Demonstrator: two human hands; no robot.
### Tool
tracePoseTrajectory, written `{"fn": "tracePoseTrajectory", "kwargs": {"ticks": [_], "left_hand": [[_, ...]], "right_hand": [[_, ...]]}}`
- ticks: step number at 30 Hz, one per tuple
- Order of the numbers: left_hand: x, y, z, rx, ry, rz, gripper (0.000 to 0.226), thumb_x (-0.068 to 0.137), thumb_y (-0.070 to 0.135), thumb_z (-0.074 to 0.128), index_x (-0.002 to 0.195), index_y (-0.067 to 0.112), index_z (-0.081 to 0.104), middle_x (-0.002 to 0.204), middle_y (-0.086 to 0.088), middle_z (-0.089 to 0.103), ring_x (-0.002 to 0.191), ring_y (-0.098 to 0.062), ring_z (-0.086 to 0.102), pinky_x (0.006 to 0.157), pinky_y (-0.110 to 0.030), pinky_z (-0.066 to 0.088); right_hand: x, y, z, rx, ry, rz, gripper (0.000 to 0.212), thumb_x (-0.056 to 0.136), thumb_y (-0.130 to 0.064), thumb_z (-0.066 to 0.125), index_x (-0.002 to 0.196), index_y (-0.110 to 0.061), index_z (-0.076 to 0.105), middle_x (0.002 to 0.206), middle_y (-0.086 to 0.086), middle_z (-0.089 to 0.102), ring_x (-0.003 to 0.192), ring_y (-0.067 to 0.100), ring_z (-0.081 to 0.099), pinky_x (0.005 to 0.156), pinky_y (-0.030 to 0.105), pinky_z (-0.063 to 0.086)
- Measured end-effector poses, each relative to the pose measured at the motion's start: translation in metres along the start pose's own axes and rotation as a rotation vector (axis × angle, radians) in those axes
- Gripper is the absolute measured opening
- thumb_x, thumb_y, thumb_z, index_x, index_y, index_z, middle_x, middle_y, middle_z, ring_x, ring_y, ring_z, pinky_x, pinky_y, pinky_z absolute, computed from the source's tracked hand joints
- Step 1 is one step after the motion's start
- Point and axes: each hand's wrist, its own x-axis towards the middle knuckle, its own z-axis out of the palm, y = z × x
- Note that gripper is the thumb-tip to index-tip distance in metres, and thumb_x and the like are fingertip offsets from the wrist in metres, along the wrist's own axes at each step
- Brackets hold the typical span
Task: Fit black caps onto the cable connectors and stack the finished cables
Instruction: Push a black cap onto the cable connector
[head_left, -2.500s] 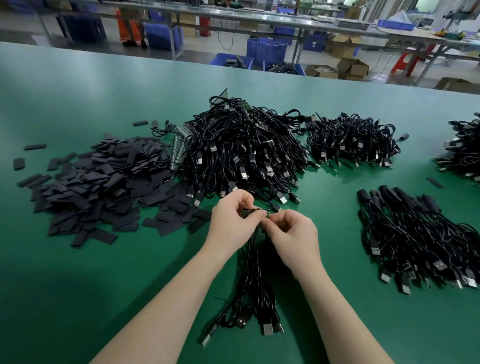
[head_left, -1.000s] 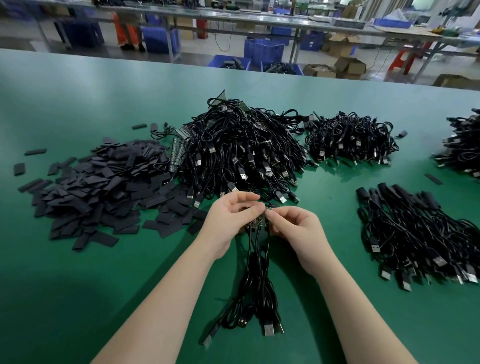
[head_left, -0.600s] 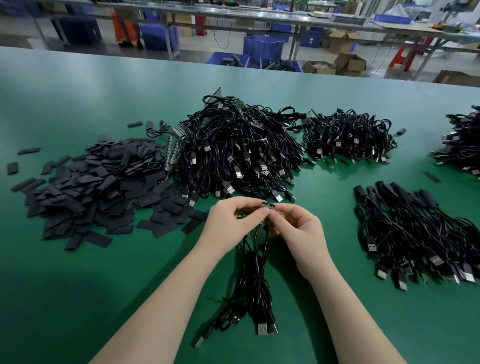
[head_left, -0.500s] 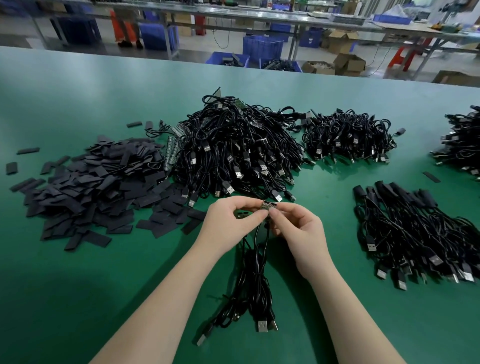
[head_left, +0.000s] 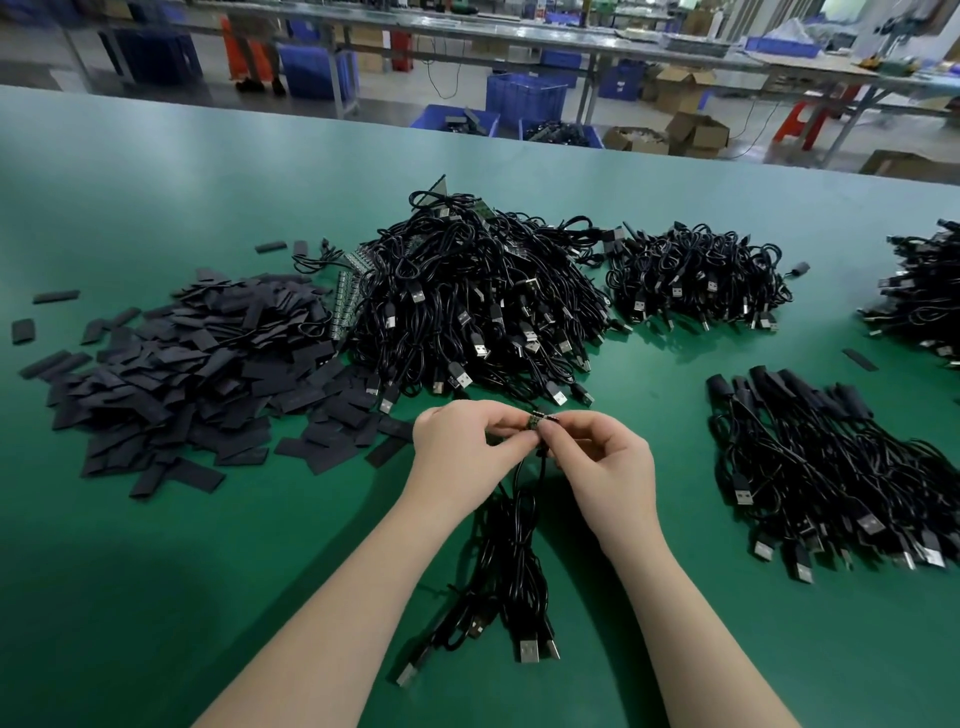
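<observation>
Left hand (head_left: 460, 449) pinches the small connector (head_left: 542, 419) at its near-left edge; right hand (head_left: 605, 457) pinches it from the other side, fingertips of both meeting on it. Connector sits between the two grips, just above the green table (head_left: 156, 597). Long axis runs roughly left–right; which end faces where, cannot tell. Its cable (head_left: 519, 545) hangs below the grip toward the body. Judgement: light, rigid, small; hold by the edges. Cable limp. Black caps (head_left: 182, 374) lie well left of the grip, likely soft sleeves.
</observation>
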Motion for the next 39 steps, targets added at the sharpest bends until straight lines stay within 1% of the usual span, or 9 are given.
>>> {"fn": "tracePoseTrajectory", "kwargs": {"ticks": [6, 8, 13, 15, 18, 22, 25, 34, 39], "left_hand": [[0.0, 0.0, 0.003, 0.014, 0.029, 0.004, 0.005, 0.081, 0.036, 0.075, 0.085, 0.035, 0.074, 0.069, 0.03, 0.062, 0.083, 0.012, 0.061, 0.102, -0.039, 0.042], [-0.001, 0.001, 0.006, 0.073, 0.077, 0.014, 0.006, 0.082, 0.038, 0.073, 0.087, 0.034, 0.073, 0.073, 0.026, 0.063, 0.085, 0.006, 0.06, 0.104, -0.035, 0.032], [-0.005, 0.001, 0.011, 0.23, 0.168, 0.066, 0.009, 0.085, 0.041, 0.069, 0.092, 0.037, 0.073, 0.077, 0.027, 0.059, 0.098, 0.001, 0.043, 0.088, -0.022, 0.012], [-0.005, 0.0, 0.012, 0.193, 0.168, 0.085, 0.01, 0.085, 0.036, 0.07, 0.094, 0.036, 0.073, 0.078, 0.026, 0.059, 0.094, 0.0, 0.048, 0.09, -0.025, 0.026], [-0.007, 0.002, 0.012, 0.042, 0.118, 0.063, 0.011, 0.086, 0.028, 0.069, 0.093, 0.035, 0.073, 0.079, 0.026, 0.064, 0.082, 0.002, 0.06, 0.075, -0.025, 0.052], [-0.007, 0.002, 0.014, -0.061, 0.083, 0.061, 0.014, 0.086, 0.021, 0.069, 0.095, 0.03, 0.075, 0.076, 0.031, 0.064, 0.082, 0.01, 0.062, 0.069, -0.007, 0.048], [-0.006, 0.0, 0.013, -0.123, 0.068, 0.051, 0.016, 0.085, 0.018, 0.071, 0.098, 0.026, 0.076, 0.073, 0.035, 0.063, 0.079, 0.013, 0.063, 0.069, -0.002, 0.045], [-0.005, -0.001, 0.013, -0.134, 0.057, 0.014, 0.02, 0.085, 0.019, 0.072, 0.083, 0.039, 0.071, 0.075, 0.036, 0.064, 0.078, 0.013, 0.061, 0.067, -0.001, 0.043], [-0.006, -0.003, 0.017, -0.143, 0.068, -0.012, 0.013, 0.085, 0.016, 0.071, 0.087, 0.029, 0.074, 0.073, 0.026, 0.065, 0.077, 0.01, 0.061, 0.068, -0.004, 0.045]], "right_hand": [[0.001, 0.0, 0.001, 0.024, 0.001, -0.001, 0.012, 0.084, -0.012, 0.077, 0.084, -0.024, 0.076, 0.081, -0.009, 0.076, 0.075, 0.005, 0.07, 0.068, 0.012, 0.051], [0.001, 0.0, 0.001, 0.021, 0.006, 0.006, 0.012, 0.084, -0.012, 0.078, 0.085, -0.024, 0.076, 0.082, -0.011, 0.076, 0.076, 0.003, 0.07, 0.069, 0.011, 0.05], [0.003, -0.001, 0.0, -0.001, 0.004, 0.031, 0.009, 0.083, -0.015, 0.078, 0.083, -0.024, 0.075, 0.079, -0.013, 0.075, 0.072, -0.001, 0.068, 0.067, 0.011, 0.049], [0.003, -0.001, 0.0, -0.007, 0.013, 0.006, 0.009, 0.084, -0.014, 0.078, 0.083, -0.023, 0.075, 0.079, -0.013, 0.075, 0.072, -0.001, 0.067, 0.067, 0.01, 0.049], [0.002, -0.002, -0.001, 0.004, 0.015, -0.027, 0.011, 0.084, -0.012, 0.077, 0.083, -0.023, 0.075, 0.08, -0.012, 0.075, 0.074, 0.0, 0.068, 0.068, 0.011, 0.05], [0.001, -0.003, -0.002, 0.016, 0.015, -0.028, 0.014, 0.086, -0.011, 0.076, 0.082, -0.024, 0.074, 0.079, -0.012, 0.074, 0.072, -0.001, 0.067, 0.068, 0.012, 0.049], [0.001, -0.004, -0.004, 0.033, 0.011, -0.014, 0.012, 0.086, -0.01, 0.075, 0.083, -0.021, 0.075, 0.078, -0.01, 0.075, 0.07, -0.001, 0.066, 0.067, 0.012, 0.05], [0.001, -0.002, -0.002, 0.021, 0.007, 0.05, 0.014, 0.085, -0.012, 0.076, 0.087, -0.026, 0.075, 0.081, -0.01, 0.076, 0.074, 0.003, 0.069, 0.071, 0.017, 0.054], [0.002, -0.002, -0.003, -0.015, 0.008, 0.045, 0.015, 0.084, -0.014, 0.078, 0.082, -0.029, 0.075, 0.078, -0.011, 0.075, 0.07, 0.001, 0.068, 0.069, 0.016, 0.052]]}}
